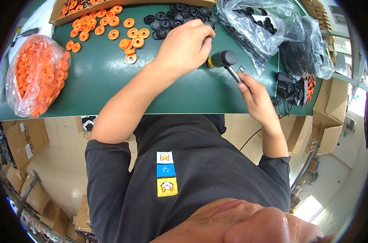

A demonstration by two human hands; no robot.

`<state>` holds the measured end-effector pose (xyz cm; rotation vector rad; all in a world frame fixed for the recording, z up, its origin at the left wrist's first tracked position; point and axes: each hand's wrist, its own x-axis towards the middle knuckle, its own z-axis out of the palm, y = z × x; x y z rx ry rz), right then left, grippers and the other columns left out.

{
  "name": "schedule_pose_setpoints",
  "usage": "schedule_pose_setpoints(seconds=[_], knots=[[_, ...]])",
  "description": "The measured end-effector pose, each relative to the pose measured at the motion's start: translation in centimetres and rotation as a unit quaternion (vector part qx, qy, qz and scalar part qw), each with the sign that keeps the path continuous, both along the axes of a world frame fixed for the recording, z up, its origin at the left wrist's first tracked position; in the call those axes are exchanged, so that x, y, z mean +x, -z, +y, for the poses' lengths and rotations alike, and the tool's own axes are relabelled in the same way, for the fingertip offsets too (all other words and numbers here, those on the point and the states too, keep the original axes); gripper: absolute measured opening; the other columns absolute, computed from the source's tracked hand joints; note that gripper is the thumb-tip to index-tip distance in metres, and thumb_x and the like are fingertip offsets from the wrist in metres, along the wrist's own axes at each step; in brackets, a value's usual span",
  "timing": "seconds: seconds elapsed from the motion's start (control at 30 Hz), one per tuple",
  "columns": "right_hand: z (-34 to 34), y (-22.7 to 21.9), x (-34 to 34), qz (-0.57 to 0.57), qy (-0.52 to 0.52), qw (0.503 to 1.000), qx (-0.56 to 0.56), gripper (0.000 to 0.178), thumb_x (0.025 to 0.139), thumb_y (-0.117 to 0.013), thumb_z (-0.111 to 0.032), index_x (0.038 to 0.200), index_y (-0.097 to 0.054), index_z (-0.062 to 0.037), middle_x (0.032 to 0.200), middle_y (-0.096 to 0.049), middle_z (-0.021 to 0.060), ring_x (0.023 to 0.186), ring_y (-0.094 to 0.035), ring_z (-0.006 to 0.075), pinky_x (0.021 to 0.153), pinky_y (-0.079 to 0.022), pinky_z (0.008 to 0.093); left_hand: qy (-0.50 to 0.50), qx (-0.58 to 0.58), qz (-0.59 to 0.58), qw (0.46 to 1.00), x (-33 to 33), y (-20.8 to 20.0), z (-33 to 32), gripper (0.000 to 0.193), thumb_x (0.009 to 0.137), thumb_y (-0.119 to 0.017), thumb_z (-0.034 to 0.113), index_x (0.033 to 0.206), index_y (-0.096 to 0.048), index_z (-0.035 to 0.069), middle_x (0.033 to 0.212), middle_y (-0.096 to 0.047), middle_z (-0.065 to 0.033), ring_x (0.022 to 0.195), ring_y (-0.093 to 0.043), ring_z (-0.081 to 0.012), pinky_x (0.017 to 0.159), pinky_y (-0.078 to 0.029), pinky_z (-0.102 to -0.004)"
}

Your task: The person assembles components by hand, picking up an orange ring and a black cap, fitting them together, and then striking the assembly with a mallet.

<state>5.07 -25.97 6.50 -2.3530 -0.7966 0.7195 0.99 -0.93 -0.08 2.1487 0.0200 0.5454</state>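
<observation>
My right hand [255,95] is wrapped round the metal handle of a mallet [228,58] with a black head. The head is down by a small piece with a yellow and orange edge [209,62], mostly hidden behind it. My left hand [186,46] reaches across the green table [184,95], with its fingers curled in front of a pile of black round parts [163,24]. What those fingers hold, if anything, is hidden. Loose orange wheel-like parts [113,34] lie to the left of the black pile.
A clear bag of orange parts [40,77] stands at the left. A cardboard tray [95,8] lines the far edge. Clear bags with black parts [261,28] fill the far right. A black device with cables [289,89] and a cardboard box [334,107] are at the right.
</observation>
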Motion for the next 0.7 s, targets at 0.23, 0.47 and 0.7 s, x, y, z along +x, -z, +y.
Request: schedule_pose_setpoints(seconds=[0.23,0.47,0.7], knots=[[0.2,0.9,-0.9,-0.066,-0.036,0.997,0.034,0.028,0.102,-0.052,-0.009,0.129,-0.058,-0.0003,0.101,-0.065,0.0272,0.098,-0.064,0.0446,0.085,-0.050,0.0438,-0.013,0.005,-0.014,1.000,0.1,-0.6,0.1,0.014,0.090,-0.063,0.010,0.101,-0.070,0.003,0.094,-0.066,-0.0116,0.085,-0.067,-0.0308,0.076,-0.054,-0.0387],[0.4,-1.0,-1.3,-0.034,0.008,0.999,0.019,0.033,0.102,-0.051,-0.008,0.134,-0.056,0.0008,0.105,-0.066,0.0263,0.100,-0.066,0.0430,0.088,-0.051,0.0414,-0.030,0.016,-0.015,0.999,0.1,-0.1,0.4,0.015,0.090,-0.064,0.011,0.101,-0.070,0.003,0.094,-0.066,-0.0110,0.082,-0.068,-0.0272,0.075,-0.054,-0.0375],[0.2,0.6,-1.5,-0.071,-0.050,0.996,0.000,0.034,0.101,-0.052,-0.006,0.135,-0.056,0.0015,0.113,-0.067,0.0262,0.108,-0.065,0.0417,0.093,-0.050,0.0408,-0.031,-0.016,0.015,0.999,0.3,-0.5,0.2,0.015,0.088,-0.063,0.013,0.098,-0.072,0.005,0.093,-0.066,-0.0115,0.088,-0.067,-0.0327,0.079,-0.054,-0.0435]])
